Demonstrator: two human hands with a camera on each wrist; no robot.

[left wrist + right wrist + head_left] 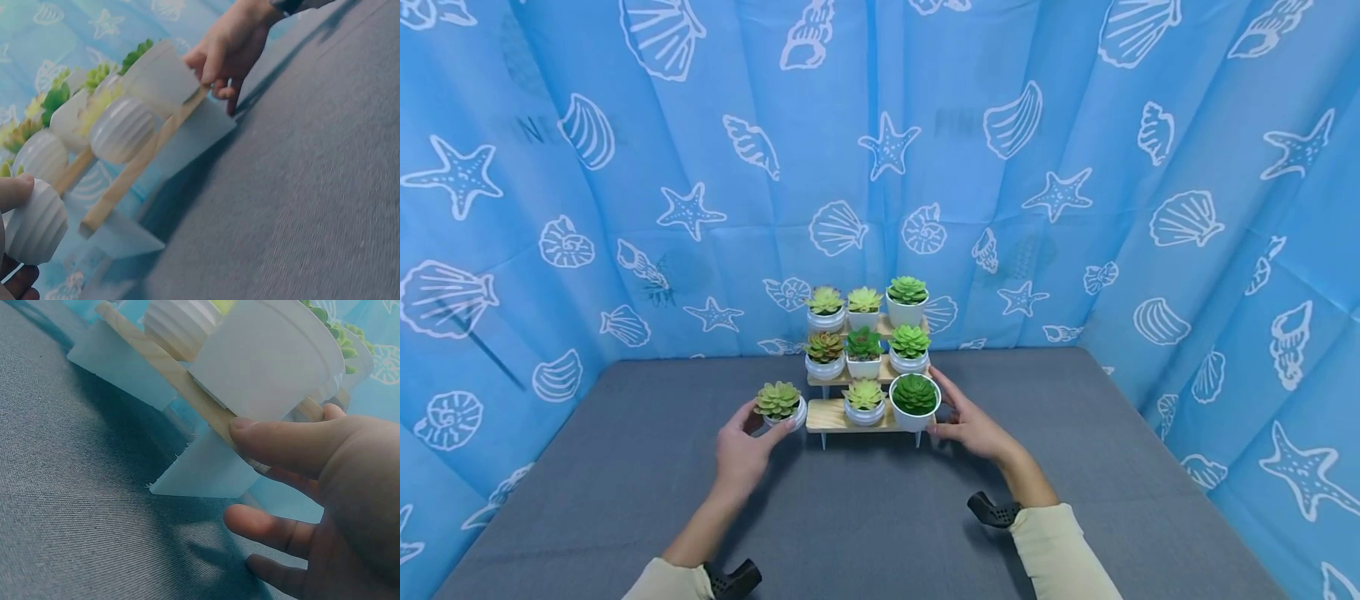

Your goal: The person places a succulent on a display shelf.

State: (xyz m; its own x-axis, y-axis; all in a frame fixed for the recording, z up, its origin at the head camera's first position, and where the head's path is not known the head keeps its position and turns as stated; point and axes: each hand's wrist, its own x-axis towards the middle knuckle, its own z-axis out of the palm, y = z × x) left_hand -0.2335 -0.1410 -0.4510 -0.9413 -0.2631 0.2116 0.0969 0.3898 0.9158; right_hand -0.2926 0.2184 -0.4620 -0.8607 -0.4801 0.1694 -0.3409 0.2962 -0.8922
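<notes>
My left hand holds a potted succulent in a round, ribbed white pot, thumb and fingers around the pot's sides. It is just left of the lowest tier of a three-tier wooden plant stand. In the left wrist view, the ribbed pot shows between thumb and fingers. My right hand grips the stand's right end. In the right wrist view, the thumb presses on the wooden shelf edge beside a large white pot, lower fingers spread below.
Several potted succulents fill the upper tiers, including a tall-potted one at top right. A small light green succulent and a dark green succulent sit on the lowest tier. Grey cloth covers the table; a blue shell-print curtain hangs behind.
</notes>
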